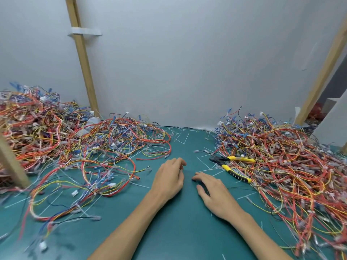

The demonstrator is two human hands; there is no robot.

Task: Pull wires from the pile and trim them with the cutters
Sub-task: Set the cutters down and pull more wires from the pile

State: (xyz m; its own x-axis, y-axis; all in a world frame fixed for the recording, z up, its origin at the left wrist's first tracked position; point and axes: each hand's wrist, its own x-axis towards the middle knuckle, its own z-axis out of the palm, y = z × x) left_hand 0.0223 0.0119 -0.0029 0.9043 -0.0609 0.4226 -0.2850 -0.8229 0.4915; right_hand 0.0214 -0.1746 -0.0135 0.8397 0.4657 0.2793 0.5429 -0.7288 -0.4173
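Observation:
Two big tangles of red, orange, yellow and blue wires lie on the green table: a left pile (62,143) and a right pile (285,166). The yellow-handled cutters (233,166) lie at the inner edge of the right pile, jaws pointing left, handles spread. My left hand (169,178) rests on the bare mat in the middle, fingers loosely curled, holding nothing. My right hand (212,192) lies flat beside it, fingers relaxed and empty, a short way below and left of the cutters. Neither hand touches a wire.
The green mat (180,231) is strewn with thin white offcuts. A grey wall closes the back, with wooden posts at the left (82,59) and right (323,72). Another wooden post (11,162) stands at the near left edge.

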